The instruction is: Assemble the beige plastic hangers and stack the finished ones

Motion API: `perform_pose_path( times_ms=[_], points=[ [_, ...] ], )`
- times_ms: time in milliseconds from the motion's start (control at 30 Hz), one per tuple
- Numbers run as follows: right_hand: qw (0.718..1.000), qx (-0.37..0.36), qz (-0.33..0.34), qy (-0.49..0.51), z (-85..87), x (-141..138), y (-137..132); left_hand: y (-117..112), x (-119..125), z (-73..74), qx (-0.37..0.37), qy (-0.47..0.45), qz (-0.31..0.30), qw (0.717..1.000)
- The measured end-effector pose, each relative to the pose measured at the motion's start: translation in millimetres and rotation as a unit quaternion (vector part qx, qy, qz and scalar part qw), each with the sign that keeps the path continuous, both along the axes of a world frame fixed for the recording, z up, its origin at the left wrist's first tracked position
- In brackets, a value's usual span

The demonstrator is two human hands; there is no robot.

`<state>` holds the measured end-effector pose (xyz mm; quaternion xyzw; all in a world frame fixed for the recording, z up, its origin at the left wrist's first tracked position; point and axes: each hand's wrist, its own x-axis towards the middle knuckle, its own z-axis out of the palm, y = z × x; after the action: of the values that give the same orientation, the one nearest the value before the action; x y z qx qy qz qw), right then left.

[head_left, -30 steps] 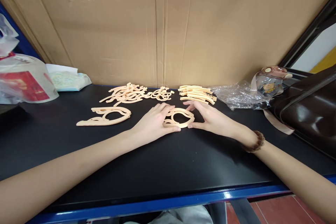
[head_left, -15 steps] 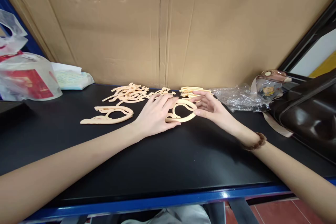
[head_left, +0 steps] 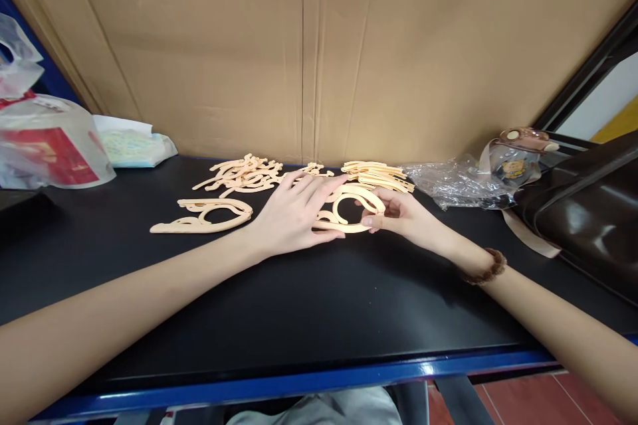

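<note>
A beige plastic folding hanger (head_left: 356, 228), folded so its two arms frame a round opening, is held between my hands above the black table. My left hand (head_left: 293, 216) grips its left end, thumb along the lower edge and fingers over the top, covering that end. At the right end, where the arms meet, my right hand (head_left: 401, 218) pinches it between thumb and fingers. A similar folded hanger (head_left: 199, 228) lies on the table left of my left hand. Behind my hands are a loose pile of beige hanger parts (head_left: 246, 174) and a neater stack of beige arms (head_left: 379, 174).
Crumpled clear plastic wrap (head_left: 453, 182) and a clear bottle with a brown lid (head_left: 516, 159) stand back right, beside a dark brown bag (head_left: 588, 212). At left are a plastic carrier bag (head_left: 60, 146) and a tissue pack (head_left: 137, 146). A cardboard wall (head_left: 214, 46) closes the back.
My right hand's fingers have curled in around the hanger's right end, and its thumb has shifted slightly left and down. The hanger's right end has moved a little to the right.
</note>
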<state>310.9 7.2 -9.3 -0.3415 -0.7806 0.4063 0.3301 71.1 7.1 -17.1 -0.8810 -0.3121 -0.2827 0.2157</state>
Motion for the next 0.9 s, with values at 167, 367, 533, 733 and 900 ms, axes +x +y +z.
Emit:
perform_pose_path(
  times_ms=[167,367,533,733,900],
  points=[
    [1.000,-0.008,-0.006,0.006,-2.2,5.6,7.7,15.2,-15.1,0.7,0.029,0.054,-0.002,0.998],
    [1.000,0.007,-0.025,0.010,-1.7,10.1,14.2,16.5,-14.0,0.9,0.026,0.020,0.003,0.999],
    [0.999,-0.003,-0.029,0.028,-1.1,10.1,15.3,16.5,-13.8,2.5,0.037,0.034,0.032,0.998],
    [0.999,0.008,-0.040,0.024,-2.1,12.2,18.0,17.8,-13.7,0.8,0.065,0.050,0.043,0.996],
    [0.998,0.011,-0.054,0.027,-3.5,13.2,20.4,17.3,-12.3,0.1,0.069,0.044,0.037,0.996]
  ],
)
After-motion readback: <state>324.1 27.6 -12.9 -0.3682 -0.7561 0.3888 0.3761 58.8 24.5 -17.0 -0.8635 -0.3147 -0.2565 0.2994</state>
